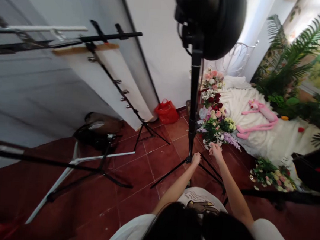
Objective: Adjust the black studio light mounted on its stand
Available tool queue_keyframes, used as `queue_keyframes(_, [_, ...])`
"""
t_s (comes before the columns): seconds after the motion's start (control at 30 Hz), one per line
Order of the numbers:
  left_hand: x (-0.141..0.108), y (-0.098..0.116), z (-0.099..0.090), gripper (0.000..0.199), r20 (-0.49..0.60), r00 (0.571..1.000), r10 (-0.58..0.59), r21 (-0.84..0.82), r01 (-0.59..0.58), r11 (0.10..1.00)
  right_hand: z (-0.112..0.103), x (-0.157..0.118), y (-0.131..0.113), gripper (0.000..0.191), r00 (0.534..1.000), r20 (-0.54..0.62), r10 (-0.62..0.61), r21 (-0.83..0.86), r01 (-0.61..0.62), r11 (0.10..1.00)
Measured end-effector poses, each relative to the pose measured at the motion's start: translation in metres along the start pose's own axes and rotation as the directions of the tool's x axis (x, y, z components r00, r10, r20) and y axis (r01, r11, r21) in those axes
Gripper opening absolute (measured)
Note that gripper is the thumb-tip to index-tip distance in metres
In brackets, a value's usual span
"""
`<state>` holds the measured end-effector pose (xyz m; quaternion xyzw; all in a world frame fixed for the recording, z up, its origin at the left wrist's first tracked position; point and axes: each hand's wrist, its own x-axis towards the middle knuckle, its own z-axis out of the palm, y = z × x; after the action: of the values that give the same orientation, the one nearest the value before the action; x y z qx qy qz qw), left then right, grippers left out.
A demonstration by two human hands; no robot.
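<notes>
The left hand [196, 159] curls beside the stand [194, 100]; its hold is unclear. The right hand [216, 150] half-curls near the flowers [215, 115], hold equally unclear.

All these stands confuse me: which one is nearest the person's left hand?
The black stand under the big lamp; the left hand is at its foot. The clip-lined stand and white-legged stand are farther off.
</notes>
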<state>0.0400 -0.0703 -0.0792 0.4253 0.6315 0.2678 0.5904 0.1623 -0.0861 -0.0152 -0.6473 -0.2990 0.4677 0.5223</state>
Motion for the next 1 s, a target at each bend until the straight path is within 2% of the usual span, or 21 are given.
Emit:
queue_keyframes(0.07, [-0.007,-0.004,0.032,0.030,0.103,0.994,-0.027,0.041,0.022,0.999,-0.030,-0.023,0.028,0.041,0.984,-0.154,0.085,0.120,-0.067,0.991])
queue_keyframes(0.1, [-0.010,-0.002,0.049,0.030,0.162,0.987,-0.025,0.058,0.016,0.998,-0.045,-0.035,0.041,0.040,0.960,-0.247,0.131,0.186,-0.086,0.979])
queue_keyframes(0.17, [-0.018,0.004,0.086,0.032,0.292,0.956,-0.004,0.093,-0.025,0.995,-0.076,-0.062,0.062,0.038,0.878,-0.422,0.225,0.308,-0.094,0.947])
queue_keyframes(0.23, [-0.032,0.014,0.125,0.035,0.421,0.907,0.023,0.121,-0.081,0.989,-0.106,-0.089,0.077,0.036,0.779,-0.550,0.300,0.406,-0.065,0.912])
queue_keyframes(0.3, [-0.053,0.024,0.163,0.037,0.554,0.830,0.063,0.103,-0.143,0.984,-0.133,-0.117,0.087,0.035,0.698,-0.632,0.336,0.478,0.010,0.878])
queue_keyframes(0.37, [-0.080,0.032,0.201,0.038,0.691,0.712,0.129,0.011,-0.189,0.982,-0.155,-0.145,0.090,0.034,0.633,-0.677,0.375,0.551,0.099,0.829])
queue_keyframes(0.43, [-0.112,0.037,0.235,0.037,0.787,0.584,0.200,-0.089,-0.213,0.973,-0.174,-0.171,0.088,0.033,0.604,-0.673,0.427,0.641,0.188,0.744])
queue_keyframes(0.5, [-0.145,0.040,0.264,0.032,0.838,0.488,0.244,-0.148,-0.227,0.963,-0.188,-0.194,0.081,0.033,0.624,-0.629,0.464,0.727,0.260,0.636])
queue_keyframes(0.57, [-0.173,0.040,0.286,0.028,0.871,0.419,0.257,-0.179,-0.218,0.959,-0.197,-0.211,0.071,0.035,0.688,-0.568,0.451,0.795,0.318,0.516])
queue_keyframes(0.67, [-0.200,0.038,0.302,0.029,0.915,0.342,0.214,-0.171,-0.151,0.974,-0.204,-0.225,0.052,0.039,0.802,-0.486,0.347,0.861,0.371,0.350])
queue_keyframes(0.7, [-0.205,0.037,0.303,0.031,0.928,0.330,0.175,-0.142,-0.122,0.982,-0.205,-0.227,0.047,0.040,0.829,-0.470,0.302,0.871,0.380,0.313])
queue_keyframes(0.77, [-0.209,0.037,0.303,0.033,0.933,0.349,0.090,-0.076,-0.056,0.996,-0.205,-0.227,0.039,0.041,0.859,-0.458,0.228,0.878,0.395,0.271])
queue_keyframes(0.83, [-0.210,0.038,0.302,0.034,0.911,0.411,0.036,-0.041,0.003,0.999,-0.202,-0.225,0.034,0.043,0.862,-0.480,0.163,0.871,0.446,0.207])
queue_keyframes(0.9, [-0.209,0.040,0.302,0.034,0.888,0.458,0.033,-0.054,0.032,0.998,-0.199,-0.221,0.032,0.045,0.857,-0.507,0.090,0.862,0.502,0.071])
queue_keyframes(1.0, [-0.209,0.041,0.303,0.033,0.886,0.459,0.066,-0.091,0.033,0.995,-0.196,-0.217,0.031,0.046,0.863,-0.506,0.009,0.850,0.500,-0.166])
